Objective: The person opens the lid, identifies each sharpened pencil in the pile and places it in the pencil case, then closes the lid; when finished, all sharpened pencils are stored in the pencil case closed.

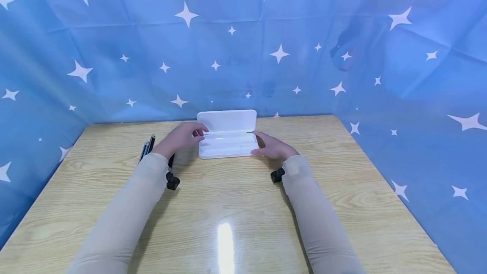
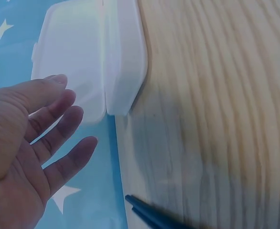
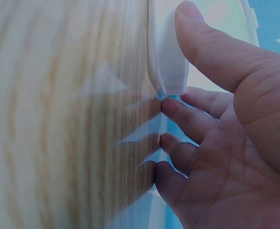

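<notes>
A white pencil case (image 1: pixel 228 151) stands at the back of the table with its lid (image 1: pixel 227 121) raised. Shallow lengthwise compartments show inside; I see nothing lying in them. My left hand (image 1: pixel 185 134) hovers at the case's left end, its fingers loosely bent, apart from the case in the left wrist view (image 2: pixel 30 129). At the right end is my right hand (image 1: pixel 272 146), its thumb (image 3: pixel 211 43) overlapping the front corner in the right wrist view. Its other fingers are spread around that end, several fingertips down on the tabletop.
Several dark pens (image 1: pixel 144 150) lie on the wooden table (image 1: pixel 243 198) left of the case, partly hidden by my left forearm. A blue curtain with white stars (image 1: pixel 243 54) hangs right behind the table's back edge and along both sides.
</notes>
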A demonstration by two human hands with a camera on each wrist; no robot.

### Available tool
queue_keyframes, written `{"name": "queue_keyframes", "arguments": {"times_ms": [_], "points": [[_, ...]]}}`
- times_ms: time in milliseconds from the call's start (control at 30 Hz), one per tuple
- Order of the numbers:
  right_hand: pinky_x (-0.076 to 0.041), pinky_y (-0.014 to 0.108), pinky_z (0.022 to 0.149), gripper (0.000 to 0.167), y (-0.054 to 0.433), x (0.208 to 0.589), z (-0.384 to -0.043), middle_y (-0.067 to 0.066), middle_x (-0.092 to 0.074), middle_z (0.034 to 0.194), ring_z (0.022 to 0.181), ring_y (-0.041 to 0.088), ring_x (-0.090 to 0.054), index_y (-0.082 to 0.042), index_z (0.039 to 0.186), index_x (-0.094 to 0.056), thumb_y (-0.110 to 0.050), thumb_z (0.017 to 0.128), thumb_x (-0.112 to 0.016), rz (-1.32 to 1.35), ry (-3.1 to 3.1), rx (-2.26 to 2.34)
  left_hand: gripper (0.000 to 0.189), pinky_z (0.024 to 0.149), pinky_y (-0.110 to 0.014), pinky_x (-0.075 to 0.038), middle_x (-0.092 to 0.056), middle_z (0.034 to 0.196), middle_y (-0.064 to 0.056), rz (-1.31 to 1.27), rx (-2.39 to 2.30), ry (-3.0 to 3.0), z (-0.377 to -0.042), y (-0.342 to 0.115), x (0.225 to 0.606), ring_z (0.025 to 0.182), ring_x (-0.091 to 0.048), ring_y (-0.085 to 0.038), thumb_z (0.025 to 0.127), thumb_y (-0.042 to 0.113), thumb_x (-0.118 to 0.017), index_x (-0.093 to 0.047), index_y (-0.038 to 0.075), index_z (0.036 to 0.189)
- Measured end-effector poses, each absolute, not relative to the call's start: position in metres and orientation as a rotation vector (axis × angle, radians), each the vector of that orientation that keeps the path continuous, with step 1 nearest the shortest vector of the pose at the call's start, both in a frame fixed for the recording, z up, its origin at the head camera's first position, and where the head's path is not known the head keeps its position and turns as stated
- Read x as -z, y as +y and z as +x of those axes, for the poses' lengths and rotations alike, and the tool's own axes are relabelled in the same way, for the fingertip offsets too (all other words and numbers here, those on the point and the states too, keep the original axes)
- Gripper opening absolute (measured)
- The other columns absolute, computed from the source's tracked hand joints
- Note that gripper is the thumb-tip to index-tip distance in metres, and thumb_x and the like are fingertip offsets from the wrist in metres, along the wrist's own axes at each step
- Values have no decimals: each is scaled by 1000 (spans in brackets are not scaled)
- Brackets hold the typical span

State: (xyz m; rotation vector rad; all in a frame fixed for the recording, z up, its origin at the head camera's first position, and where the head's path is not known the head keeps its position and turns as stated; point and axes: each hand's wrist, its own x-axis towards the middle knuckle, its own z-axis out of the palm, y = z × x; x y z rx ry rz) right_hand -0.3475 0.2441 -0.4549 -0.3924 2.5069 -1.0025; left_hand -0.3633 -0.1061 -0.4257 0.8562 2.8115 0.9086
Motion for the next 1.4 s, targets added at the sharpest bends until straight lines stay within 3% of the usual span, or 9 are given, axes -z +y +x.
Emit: {"name": "queue_keyframes", "arguments": {"times_ms": [400,767,1167,1400], "points": [[-19,55,122,85,242,455,-347,6,-13,169,155,30,-12,-22,164,-13,-40,100,-65,-404,2510,986,33,84,-45,-53,-68,108,-13,753,-984,2844,-355,-138,424,99,-62,-29,102,11,-59,-63,-1,133],[-19,56,122,86,241,457,-346,9,-12,169,155,32,-12,-19,165,-12,-40,100,-65,-424,2512,975,37,86,-50,-53,-65,121,-17,602,-1030,2883,-348,-175,423,108,-61,-33,105,15,-56,-57,4,141],[-20,55,122,87,243,455,-346,7,-14,169,155,30,-13,-22,164,-14,-43,98,-67,-407,2529,975,43,80,-42,-59,-57,135,-22,522,-1102,2857,-343,-203,416,116,-58,-37,108,21,-51,-50,3,146],[-20,55,122,87,244,455,-347,8,-13,169,155,31,-13,-21,164,-14,-43,98,-67,-410,2527,979,44,90,-53,-54,-54,137,-25,479,-1085,2873,-340,-215,417,118,-57,-41,108,24,-50,-48,2,147]]}}
